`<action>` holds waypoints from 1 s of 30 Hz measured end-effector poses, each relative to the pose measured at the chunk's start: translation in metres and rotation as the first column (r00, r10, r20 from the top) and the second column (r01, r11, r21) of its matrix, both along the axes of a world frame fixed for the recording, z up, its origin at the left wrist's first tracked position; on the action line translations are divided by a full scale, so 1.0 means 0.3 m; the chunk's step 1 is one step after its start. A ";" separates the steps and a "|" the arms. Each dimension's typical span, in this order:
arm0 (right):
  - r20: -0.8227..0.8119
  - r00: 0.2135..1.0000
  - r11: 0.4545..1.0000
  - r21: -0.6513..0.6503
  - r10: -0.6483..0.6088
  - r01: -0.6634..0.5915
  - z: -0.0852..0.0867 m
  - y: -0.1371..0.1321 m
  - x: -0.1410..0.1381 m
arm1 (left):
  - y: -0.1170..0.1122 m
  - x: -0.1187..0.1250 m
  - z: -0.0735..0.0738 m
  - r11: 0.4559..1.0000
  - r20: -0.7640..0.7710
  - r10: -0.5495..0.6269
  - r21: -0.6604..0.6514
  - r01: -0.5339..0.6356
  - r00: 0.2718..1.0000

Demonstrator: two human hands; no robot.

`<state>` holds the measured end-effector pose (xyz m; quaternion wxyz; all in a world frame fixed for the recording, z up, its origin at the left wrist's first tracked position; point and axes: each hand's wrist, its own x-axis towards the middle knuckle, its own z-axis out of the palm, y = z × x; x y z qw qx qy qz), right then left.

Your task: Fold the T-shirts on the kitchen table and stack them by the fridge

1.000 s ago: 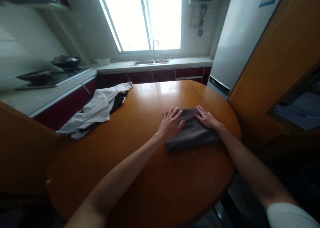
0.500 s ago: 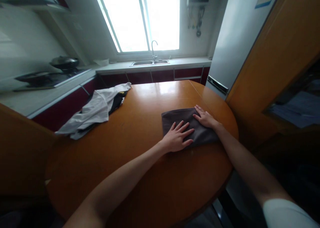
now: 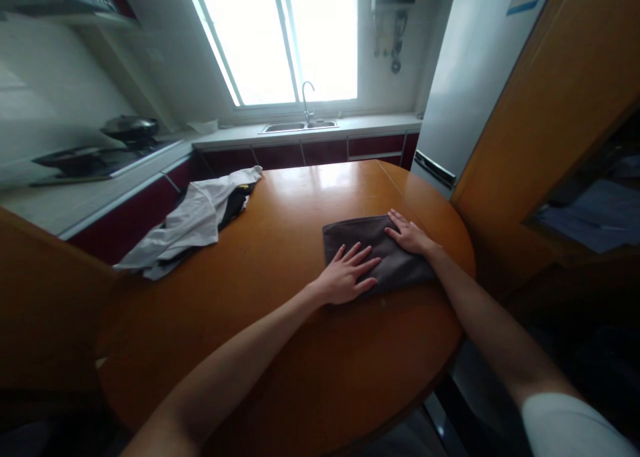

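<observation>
A dark grey folded cloth (image 3: 403, 272), perhaps a garment, lies flat on the right part of the wooden table (image 3: 260, 257). My left hand (image 3: 345, 275) rests palm down over its near left part, fingers spread. On the far right part of the cloth lies my right hand (image 3: 407, 235), flat with fingers stretched out. Neither hand grips the fabric. What kind of garment it is cannot be made out.
White and dark clothes (image 3: 193, 220) lie in a loose heap at the table's left edge. Behind the table run a counter with a sink (image 3: 300, 126) and a stove with pans (image 3: 130, 129). A fridge (image 3: 465, 90) stands at the right.
My left hand has slid a little to the left across the cloth. My right hand and the cloth stay nearly where they were.
</observation>
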<state>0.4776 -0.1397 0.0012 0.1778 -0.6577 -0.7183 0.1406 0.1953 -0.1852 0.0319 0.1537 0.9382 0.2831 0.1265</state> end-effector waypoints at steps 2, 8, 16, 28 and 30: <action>-0.007 1.000 1.000 0.006 0.001 -0.001 -0.001 0.000 0.001 | -0.023 0.005 -0.028 1.000 -0.081 -0.011 0.017 0.013 0.997; -0.015 1.000 1.000 0.008 0.009 -0.009 -0.005 0.004 0.001 | -0.044 0.022 -0.037 0.998 -0.056 -0.013 0.058 0.016 0.998; -0.153 0.988 0.999 0.032 0.025 -0.021 -0.031 0.026 0.011 | 0.060 0.061 0.036 1.000 0.052 0.006 0.024 -0.007 0.999; -0.648 0.677 0.850 0.086 -0.348 0.519 -0.025 0.001 0.123 | 0.213 0.314 -0.055 0.968 -0.105 0.224 0.136 -0.209 0.969; -0.646 0.661 0.871 -0.014 -0.383 0.491 -0.021 -0.014 0.135 | 0.212 0.294 -0.035 0.972 -0.057 0.219 0.100 -0.213 0.974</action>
